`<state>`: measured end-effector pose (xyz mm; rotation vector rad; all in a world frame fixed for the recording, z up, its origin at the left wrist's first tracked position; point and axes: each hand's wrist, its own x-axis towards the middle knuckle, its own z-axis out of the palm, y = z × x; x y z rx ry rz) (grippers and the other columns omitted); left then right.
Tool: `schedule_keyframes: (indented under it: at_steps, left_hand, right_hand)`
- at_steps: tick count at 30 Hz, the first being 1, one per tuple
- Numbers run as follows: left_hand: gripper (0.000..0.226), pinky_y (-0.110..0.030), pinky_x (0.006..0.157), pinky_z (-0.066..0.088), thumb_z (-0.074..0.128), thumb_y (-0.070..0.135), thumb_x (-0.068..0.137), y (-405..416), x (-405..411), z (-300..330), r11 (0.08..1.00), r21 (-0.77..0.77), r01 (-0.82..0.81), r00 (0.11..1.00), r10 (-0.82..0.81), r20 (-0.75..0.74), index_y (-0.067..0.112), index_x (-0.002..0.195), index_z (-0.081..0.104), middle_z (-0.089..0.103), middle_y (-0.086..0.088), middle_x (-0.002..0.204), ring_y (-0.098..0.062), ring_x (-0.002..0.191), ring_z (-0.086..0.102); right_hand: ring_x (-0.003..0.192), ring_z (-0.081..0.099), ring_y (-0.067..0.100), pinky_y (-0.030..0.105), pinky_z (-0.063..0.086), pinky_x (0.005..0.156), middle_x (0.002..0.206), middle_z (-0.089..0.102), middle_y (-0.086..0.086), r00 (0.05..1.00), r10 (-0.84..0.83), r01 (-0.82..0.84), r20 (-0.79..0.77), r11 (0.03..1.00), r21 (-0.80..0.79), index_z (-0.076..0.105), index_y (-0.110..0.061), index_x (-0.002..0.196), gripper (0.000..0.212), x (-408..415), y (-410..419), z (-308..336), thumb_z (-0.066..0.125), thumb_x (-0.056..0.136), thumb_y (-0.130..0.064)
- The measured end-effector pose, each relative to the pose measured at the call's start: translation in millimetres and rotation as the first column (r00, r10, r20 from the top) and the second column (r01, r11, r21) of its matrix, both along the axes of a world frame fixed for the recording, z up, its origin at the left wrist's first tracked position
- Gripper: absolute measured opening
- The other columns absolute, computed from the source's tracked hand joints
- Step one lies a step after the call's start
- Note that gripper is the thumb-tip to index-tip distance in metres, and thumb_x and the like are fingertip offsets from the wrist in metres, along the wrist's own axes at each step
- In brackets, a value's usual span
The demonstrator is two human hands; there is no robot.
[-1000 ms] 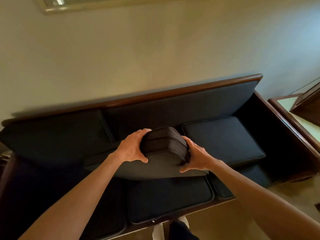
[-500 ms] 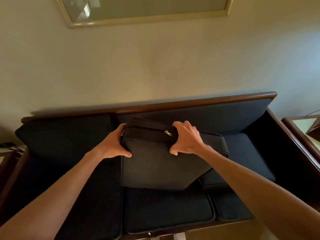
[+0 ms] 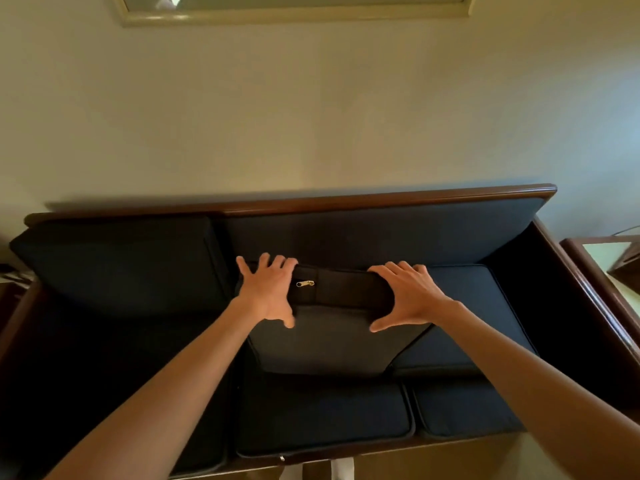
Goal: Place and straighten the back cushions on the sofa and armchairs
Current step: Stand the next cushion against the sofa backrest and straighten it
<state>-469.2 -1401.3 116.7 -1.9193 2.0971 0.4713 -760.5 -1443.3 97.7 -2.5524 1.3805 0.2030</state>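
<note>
Sofa (image 3: 346, 199) with a dark wooden frame, set against a pale wall (image 3: 311, 116), seat cushions laid across its base. Left back cushion (image 3: 117, 258) already upright in its slot; right section without one, a loose cushion (image 3: 464, 313) lying flat on the seat there. Middle back cushion (image 3: 329, 337) leaning toward the upholstered backrest, zipper edge uppermost, lower right corner overlapping the flat cushion beside it. Left hand (image 3: 266, 292) spread open, fingers draped over the top left edge, thumb on the front face; right hand (image 3: 405, 299) likewise open and curved around the top right corner, pressing rather than clenching. Small brass zipper pull (image 3: 305, 283) showing between the two hands. Likely risks from here: cushion settling crooked, because of the corner riding on the neighbouring piece; bottom edge sliding forward off the seat under a push applied only at the top; zipper side left facing up and visible. Probably best squared against the left cushion before any release.
</note>
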Motion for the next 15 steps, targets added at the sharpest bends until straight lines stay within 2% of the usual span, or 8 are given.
schedule_keyframes:
  at_steps: [2, 4, 6, 8, 11, 15]
  left_hand:
    - [0.124, -0.076, 0.108, 0.003, 0.086, 0.055, 0.053, -4.2, -28.4, -6.8, 0.996, -0.034, 0.083, 0.996, -0.084, -0.02, 0.022, 0.15, 0.018, 0.029, -0.003, 0.152, -0.032, 0.144, 0.02]
    - [0.125, -0.072, 0.111, 0.005, 0.086, 0.057, 0.053, -4.9, -57.4, -14.2, 0.986, -0.074, 0.146, 0.988, -0.15, -0.045, 0.022, 0.151, 0.018, 0.031, -0.003, 0.153, -0.031, 0.142, 0.025]
    - [0.125, -0.069, 0.113, 0.01, 0.086, 0.058, 0.051, -3.9, -79.6, -20.0, 0.978, -0.11, 0.179, 0.98, -0.187, -0.062, 0.023, 0.15, 0.018, 0.033, -0.004, 0.152, -0.031, 0.141, 0.029]
    - [0.122, -0.065, 0.113, 0.016, 0.086, 0.055, 0.052, -4.7, -88.7, -23.5, 0.97, -0.147, 0.192, 0.977, -0.204, -0.07, 0.023, 0.149, 0.02, 0.036, -0.003, 0.15, -0.029, 0.138, 0.032]
    - [0.113, -0.059, 0.112, 0.023, 0.086, 0.049, 0.053, -5.0, -82.1, -19.4, 0.972, -0.167, 0.164, 0.975, -0.186, -0.123, 0.024, 0.146, 0.027, 0.041, 0.001, 0.145, -0.026, 0.134, 0.036]
    - [0.108, -0.053, 0.109, 0.029, 0.086, 0.052, 0.05, 4.1, -43.4, -6.6, 0.977, -0.199, 0.079, 0.967, -0.124, -0.225, 0.029, 0.142, 0.034, 0.049, 0.007, 0.136, -0.02, 0.125, 0.044]
  right_hand:
    - [0.124, 0.038, 0.017, 0.046, 0.036, 0.106, 0.14, 0.04, -0.01, 0.997, -0.02, 0.018, 0.069, 0.999, 0.031, 0.024, -0.035, 0.148, 0.118, -17.7, 1.4, -2.1, 0.062, 0.051, -0.089]
    - [0.128, 0.033, 0.016, 0.044, 0.038, 0.108, 0.144, 0.032, -0.01, 0.969, -0.085, 0.061, 0.23, 0.992, 0.113, 0.023, -0.035, 0.149, 0.118, -30.4, 6.5, -6.4, 0.073, 0.051, -0.08]
    - [0.126, 0.035, 0.011, 0.036, 0.038, 0.107, 0.144, 0.031, -0.01, 0.881, -0.222, 0.147, 0.418, 0.968, 0.204, 0.022, -0.035, 0.15, 0.122, -41.6, 16.5, -15.8, 0.084, 0.05, -0.068]
    - [0.125, 0.041, 0.011, 0.034, 0.039, 0.105, 0.142, 0.038, -0.009, 0.763, -0.377, 0.259, 0.526, 0.923, 0.286, 0.019, -0.038, 0.15, 0.128, -54.4, 28.0, -29.8, 0.092, 0.046, -0.057]
    - [0.116, 0.052, 0.014, 0.044, 0.048, 0.1, 0.129, 0.053, -0.011, 0.671, -0.489, 0.346, 0.558, 0.872, 0.348, 0.033, -0.042, 0.135, 0.116, -58.8, 39.5, -45.3, 0.092, 0.037, -0.061]
    - [0.102, 0.057, 0.014, 0.048, 0.05, 0.092, 0.11, 0.06, -0.013, 0.7, -0.441, 0.356, 0.561, 0.897, 0.262, 0.045, -0.035, 0.115, 0.096, -31.6, 31.9, -30.7, 0.087, 0.035, -0.068]
